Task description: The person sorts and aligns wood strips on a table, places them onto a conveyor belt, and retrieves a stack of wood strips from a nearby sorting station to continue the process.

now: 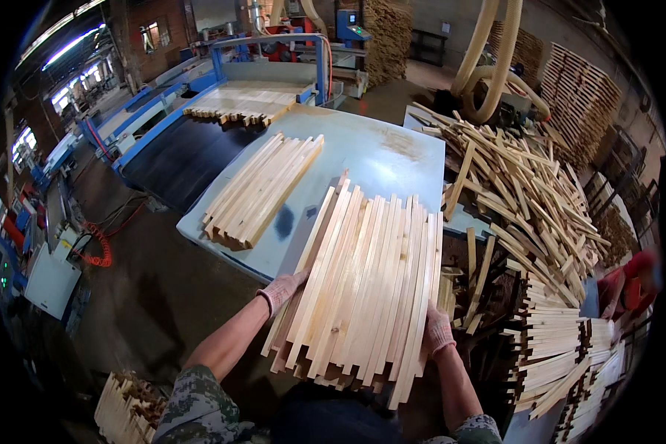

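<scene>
A wide layer of pale wooden strips [362, 274] lies between my two hands, its near ends uneven and its far part over the light blue table [392, 166]. My left hand [280, 291], in a knitted work glove, grips the left side of the layer. On the opposite side my right hand [438, 331], gloved too, holds the right edge. Most of the fingers are hidden beside and under the wood. A smaller stack of wooden strips [265, 189] rests on the table to the left, apart from those I hold.
A row of strips [240, 102] sits by the blue-framed machine [270, 44] beyond a black conveyor belt [177, 159]. To the right is a heap of loose sticks [525, 192], with stacked strips [551, 344] nearer. A person in red [633, 285] is at the far right.
</scene>
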Available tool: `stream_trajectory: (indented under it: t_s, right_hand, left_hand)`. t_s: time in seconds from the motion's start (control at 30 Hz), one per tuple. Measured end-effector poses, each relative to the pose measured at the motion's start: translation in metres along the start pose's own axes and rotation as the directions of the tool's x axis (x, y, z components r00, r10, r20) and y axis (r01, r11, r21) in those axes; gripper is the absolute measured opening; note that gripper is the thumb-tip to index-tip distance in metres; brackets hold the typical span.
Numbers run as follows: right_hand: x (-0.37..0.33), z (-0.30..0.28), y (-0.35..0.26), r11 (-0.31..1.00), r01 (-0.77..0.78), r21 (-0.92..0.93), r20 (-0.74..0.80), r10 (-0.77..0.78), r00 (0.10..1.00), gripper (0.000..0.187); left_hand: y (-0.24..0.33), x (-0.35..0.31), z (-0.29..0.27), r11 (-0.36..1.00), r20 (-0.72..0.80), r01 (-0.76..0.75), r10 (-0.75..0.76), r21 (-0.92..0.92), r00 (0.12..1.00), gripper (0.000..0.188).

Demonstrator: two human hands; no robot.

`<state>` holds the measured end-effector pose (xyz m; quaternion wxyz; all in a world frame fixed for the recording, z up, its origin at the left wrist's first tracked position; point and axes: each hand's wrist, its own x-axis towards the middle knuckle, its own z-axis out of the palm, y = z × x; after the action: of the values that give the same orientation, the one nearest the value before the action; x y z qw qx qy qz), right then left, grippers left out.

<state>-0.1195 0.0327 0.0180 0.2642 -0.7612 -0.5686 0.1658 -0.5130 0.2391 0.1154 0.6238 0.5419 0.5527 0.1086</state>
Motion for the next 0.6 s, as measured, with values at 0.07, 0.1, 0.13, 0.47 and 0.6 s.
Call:
stream_trajectory:
  t_s: [0.07, 0.1, 0.13, 0.47, 0.6]
  right_hand:
    - [0.013, 0.002, -0.013, 0.878, -0.222, 0.423, 0.062, 0.217, 0.974, 0.044]
    - [0.022, -0.001, -0.026, 0.795, -0.286, 0.535, 0.089, 0.283, 0.955, 0.047]
    - [0.032, 0.002, -0.029, 0.774, -0.292, 0.562, 0.078, 0.302, 0.95, 0.051]
    - [0.159, 0.014, -0.046, 0.94, -0.098, 0.327, -0.062, 0.125, 0.99, 0.049]
    - [0.204, 0.002, -0.069, 0.59, -0.383, 0.711, 0.119, 0.436, 0.892, 0.051]
  left_hand:
    - [0.013, 0.01, -0.017, 0.998, -0.017, 0.047, -0.046, 0.051, 0.999, 0.085]
    - [0.023, 0.017, -0.024, 0.995, -0.024, 0.062, -0.06, 0.073, 0.998, 0.087]
    - [0.029, 0.028, -0.027, 0.996, -0.067, 0.037, -0.032, 0.078, 0.997, 0.088]
    - [0.084, 0.185, -0.089, 0.745, 0.002, -0.206, 0.265, 0.634, 0.964, 0.072]
    - [0.134, 0.202, -0.106, 0.34, 0.019, -0.099, 0.231, 0.935, 0.973, 0.062]
